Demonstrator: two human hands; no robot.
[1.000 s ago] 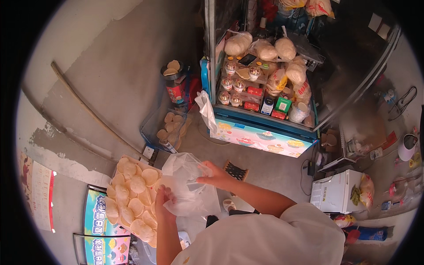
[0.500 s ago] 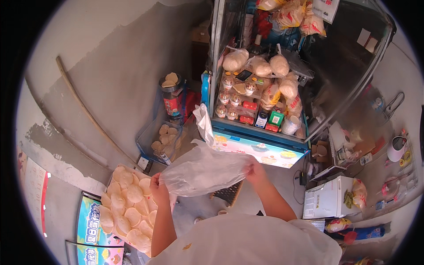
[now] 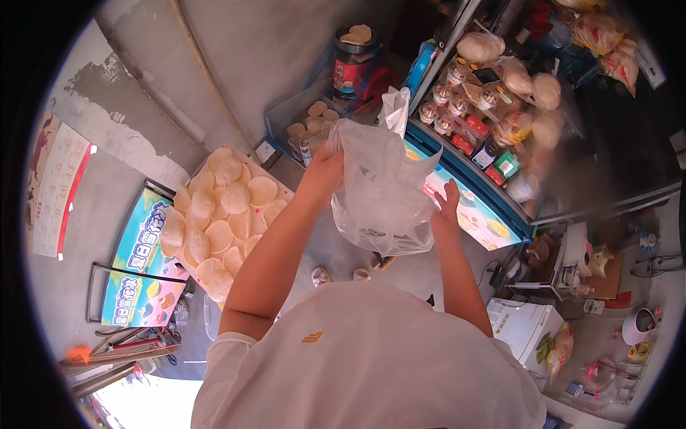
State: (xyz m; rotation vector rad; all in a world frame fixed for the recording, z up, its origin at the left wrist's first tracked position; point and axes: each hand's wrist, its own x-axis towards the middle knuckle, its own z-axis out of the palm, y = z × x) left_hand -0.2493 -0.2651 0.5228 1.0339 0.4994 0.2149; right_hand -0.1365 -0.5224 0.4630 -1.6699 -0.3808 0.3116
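We log one translucent plastic bag (image 3: 382, 193) at the frame's centre, spread between two hands, its long axis slanting from upper left to lower right. Our left hand (image 3: 325, 174) grips its upper-left edge; our right hand (image 3: 446, 211) is at its right edge, fingers partly spread, and we cannot tell whether it pinches the film. The round pale wafers (image 3: 234, 197) lie left of the bag on one pink tray (image 3: 285, 192), nearer the left arm. Count: roughly twenty wafers, overlap preventing exactness; six topped dessert cups (image 3: 458, 106), upper right.
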